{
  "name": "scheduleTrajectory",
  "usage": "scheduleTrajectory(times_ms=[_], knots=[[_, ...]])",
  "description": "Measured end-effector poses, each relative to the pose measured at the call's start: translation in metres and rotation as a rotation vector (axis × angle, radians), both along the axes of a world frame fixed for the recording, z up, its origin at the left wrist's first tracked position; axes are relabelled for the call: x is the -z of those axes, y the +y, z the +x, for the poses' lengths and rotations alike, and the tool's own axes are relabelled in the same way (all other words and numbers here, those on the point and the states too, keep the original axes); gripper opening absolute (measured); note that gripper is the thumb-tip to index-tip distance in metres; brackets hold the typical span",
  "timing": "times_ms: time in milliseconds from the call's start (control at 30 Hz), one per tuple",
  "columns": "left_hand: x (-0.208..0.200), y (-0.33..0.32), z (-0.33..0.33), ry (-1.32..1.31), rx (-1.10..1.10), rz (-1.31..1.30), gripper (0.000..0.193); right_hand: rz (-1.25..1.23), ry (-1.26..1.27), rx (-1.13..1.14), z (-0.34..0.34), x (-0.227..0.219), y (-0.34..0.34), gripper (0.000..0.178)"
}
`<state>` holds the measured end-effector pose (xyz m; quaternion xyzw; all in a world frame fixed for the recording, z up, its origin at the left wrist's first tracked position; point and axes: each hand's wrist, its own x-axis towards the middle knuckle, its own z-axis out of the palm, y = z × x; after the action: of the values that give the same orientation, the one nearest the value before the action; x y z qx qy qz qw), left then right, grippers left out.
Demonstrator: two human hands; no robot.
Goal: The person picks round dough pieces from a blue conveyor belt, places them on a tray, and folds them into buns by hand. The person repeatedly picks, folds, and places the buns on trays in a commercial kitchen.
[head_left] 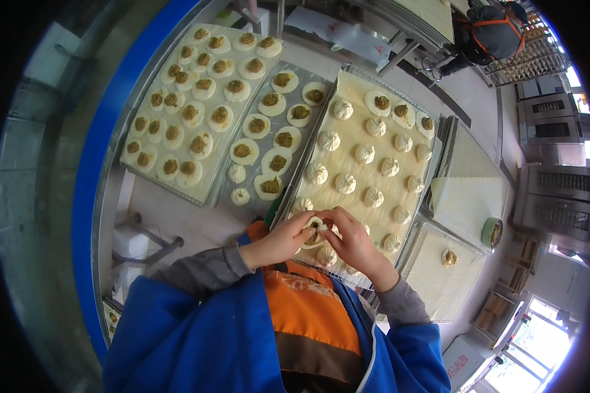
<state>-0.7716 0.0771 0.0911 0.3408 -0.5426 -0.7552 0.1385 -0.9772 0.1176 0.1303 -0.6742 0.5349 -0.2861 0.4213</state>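
Note:
Between my two hands is a partly gathered bun (315,228), its dough edge drawn up around a dark filling. My left hand (280,240) cups it from the left. The fingers of my right hand (351,239) pinch its rim from the right. Both hands hover over the near end of a lined tray (354,136), where pleated buns (345,183) sit in rows. At that tray's far end lie flat dough rounds topped with filling (381,102). Left of it, a metal sheet (254,198) bears more filled rounds (277,161) and two closed buns (236,173).
Farther left, another tray (206,190) is covered with filled dough rounds. To the right are stacked lined trays (467,196), a green-rimmed bowl (491,232) and a lined tray (439,281) with one lump of filling on it. A person (495,36) stands at the far right near racks.

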Motion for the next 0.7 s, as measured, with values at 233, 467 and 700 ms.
scheduleTrajectory(times_ms=[233, 467, 700], knots=[[0.003, -0.010, 0.005, -0.084, 0.092, -0.140, 0.041, -0.045, 0.003, -0.068, 0.006, -0.006, -0.007, 0.025], [0.004, -0.019, 0.001, -0.223, 0.308, 0.024, 0.052, -0.297, 0.282, -0.241, 0.008, -0.010, -0.005, 0.030], [-0.005, -0.014, -0.002, 0.063, -0.065, 0.296, 0.052, -0.081, 0.175, 0.063, 0.007, 0.003, -0.005, 0.026]])
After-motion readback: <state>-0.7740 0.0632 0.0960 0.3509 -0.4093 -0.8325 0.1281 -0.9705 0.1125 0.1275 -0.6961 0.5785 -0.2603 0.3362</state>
